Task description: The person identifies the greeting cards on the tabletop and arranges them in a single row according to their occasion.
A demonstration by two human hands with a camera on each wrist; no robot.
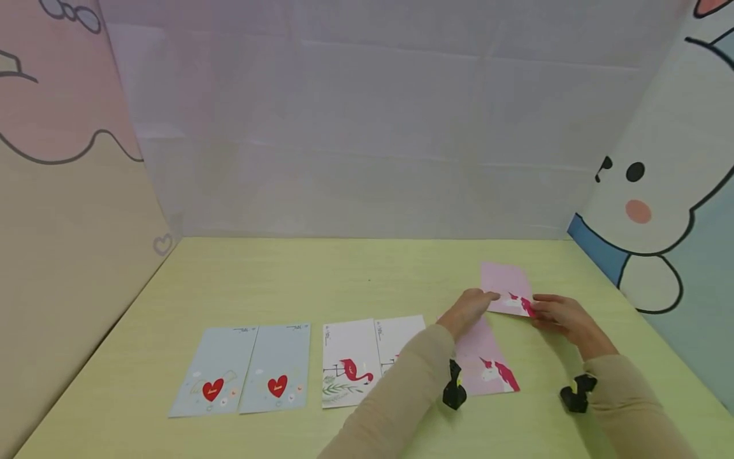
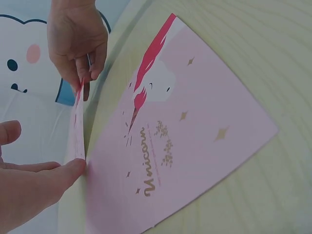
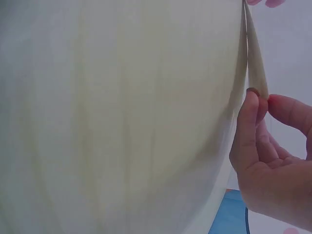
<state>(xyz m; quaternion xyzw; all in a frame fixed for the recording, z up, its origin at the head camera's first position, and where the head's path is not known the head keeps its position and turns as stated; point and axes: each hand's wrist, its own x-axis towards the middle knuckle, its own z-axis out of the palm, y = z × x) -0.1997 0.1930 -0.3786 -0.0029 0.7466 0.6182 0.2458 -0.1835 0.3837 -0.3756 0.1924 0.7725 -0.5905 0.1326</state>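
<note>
A pink unicorn card (image 1: 504,278) is held up off the table between both hands. My left hand (image 1: 466,313) holds its lower left corner, with the thumb on the front. My right hand (image 1: 569,322) pinches its lower right corner between thumb and fingers, as the right wrist view also shows. Seen nearly edge-on in the left wrist view, the raised card (image 2: 78,126) spans the two hands. Below the left hand a second pink unicorn card (image 2: 195,107) lies flat on the table. The left forearm covers part of its left side in the head view.
To the left lie two white flamingo cards (image 1: 350,344) side by side, one partly behind the left sleeve. Farther left are two light blue heart cards (image 1: 215,363). A pale yellow table (image 1: 287,274) meets a white back wall (image 1: 367,140) and printed side panels.
</note>
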